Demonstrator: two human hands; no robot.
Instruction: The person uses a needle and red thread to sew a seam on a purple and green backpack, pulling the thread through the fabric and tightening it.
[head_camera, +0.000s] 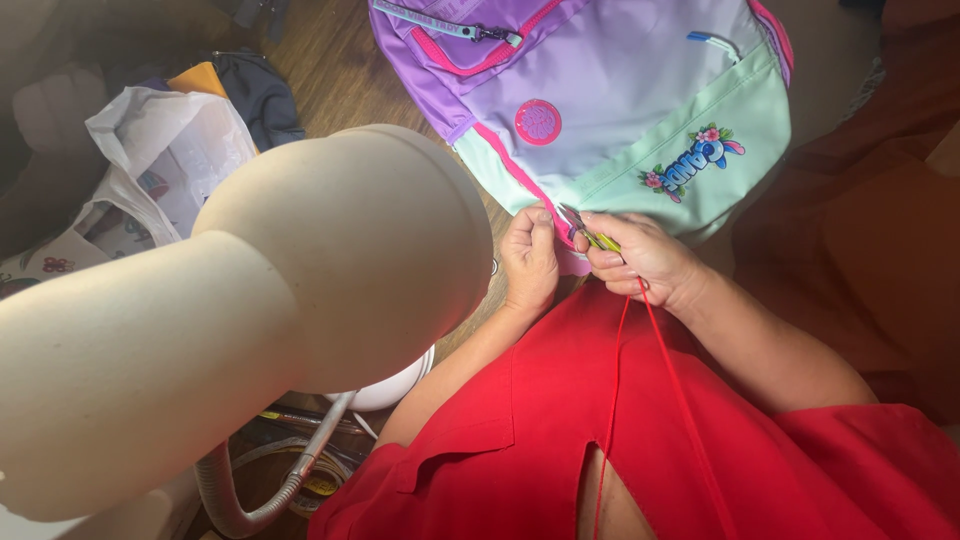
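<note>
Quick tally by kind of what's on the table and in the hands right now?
Backpack: 1
Snips, in right hand: 1
Desk lamp: 1
White plastic bag: 1
Dark cloth item: 1
Total: 5
Left hand pinches the backpack's edge.

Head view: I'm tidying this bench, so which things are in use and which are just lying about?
In use: pastel purple-and-mint fabric backpack, small yellow-handled snips in right hand, left hand pinching the edge, red cord.
Lying about: beige gooseneck lamp, white plastic bag, dark cloth.

Hands (590, 260) on backpack (620, 100) (snips (590, 232) in right)
</note>
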